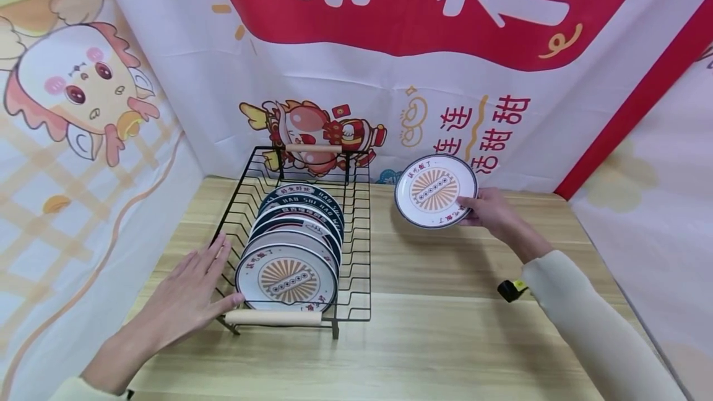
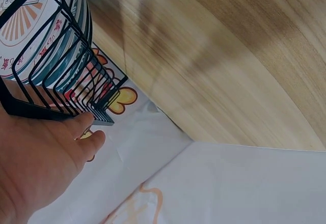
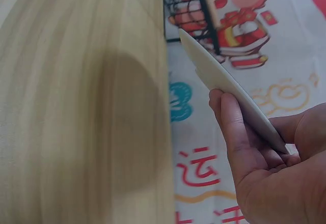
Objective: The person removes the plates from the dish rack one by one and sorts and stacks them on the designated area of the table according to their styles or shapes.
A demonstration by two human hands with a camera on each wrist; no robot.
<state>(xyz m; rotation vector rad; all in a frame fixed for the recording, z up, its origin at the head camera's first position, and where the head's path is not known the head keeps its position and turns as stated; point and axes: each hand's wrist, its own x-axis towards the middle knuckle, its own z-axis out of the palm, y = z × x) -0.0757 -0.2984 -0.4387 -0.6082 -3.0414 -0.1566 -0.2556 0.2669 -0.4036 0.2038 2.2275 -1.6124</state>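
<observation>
A white plate [image 1: 437, 190] with a dark rim and an orange sunburst is held above the table by my right hand [image 1: 496, 212]. The thumb lies on its face and the fingers support its underside [image 3: 234, 89]. To the left stands a black wire dish rack [image 1: 370, 265] with several plates upright in a row; the front plate [image 1: 286, 277] has the same sunburst pattern. My left hand [image 1: 192, 286] rests against the rack's left side, fingers extended along the edge. Its thumb touches the rack near the front wooden handle [image 1: 273, 317].
A black and yellow object [image 1: 511, 290] lies near the right sleeve, partly covered by it. Behind the wooden table [image 1: 423, 351] hangs a printed cloth [image 1: 345, 73] with red lettering. Patterned cloths also border the left and right sides.
</observation>
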